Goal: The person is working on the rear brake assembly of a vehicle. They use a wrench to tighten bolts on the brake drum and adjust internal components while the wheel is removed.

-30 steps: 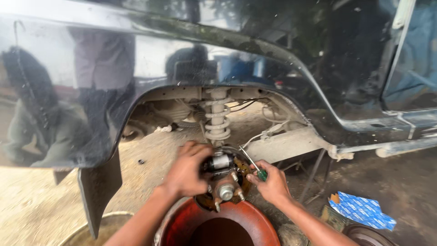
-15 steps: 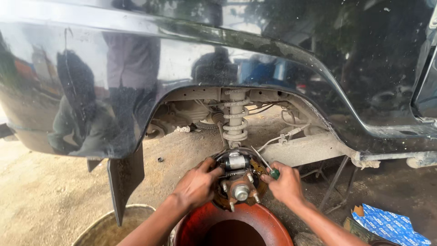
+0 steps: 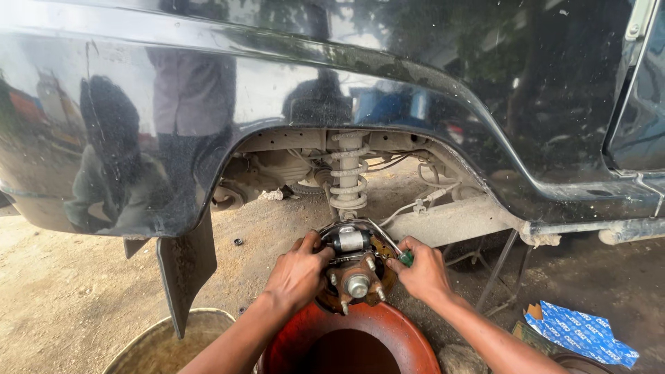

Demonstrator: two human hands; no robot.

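Note:
Under the dark car body (image 3: 346,76) a bare rear wheel hub (image 3: 357,284) with studs and rusty brake parts sits in the open wheel arch. My left hand (image 3: 299,271) grips the left edge of the brake assembly, fingers by the silver wheel cylinder (image 3: 348,240). My right hand (image 3: 420,271) holds a green-handled screwdriver (image 3: 405,257), its thin shaft reaching up-left across the top of the brake parts. A coil spring and strut (image 3: 348,176) rise behind the hub.
A red-orange brake drum (image 3: 360,332) lies open just below the hub. A round metal basin (image 3: 173,343) sits at lower left beside a black mud flap (image 3: 185,266). A blue printed box (image 3: 580,332) lies at lower right. A metal stand (image 3: 499,273) props the car.
The view has shifted, so the hub now sits lower and more central. Both hands stay on the brake assembly, the right one still working the screwdriver.

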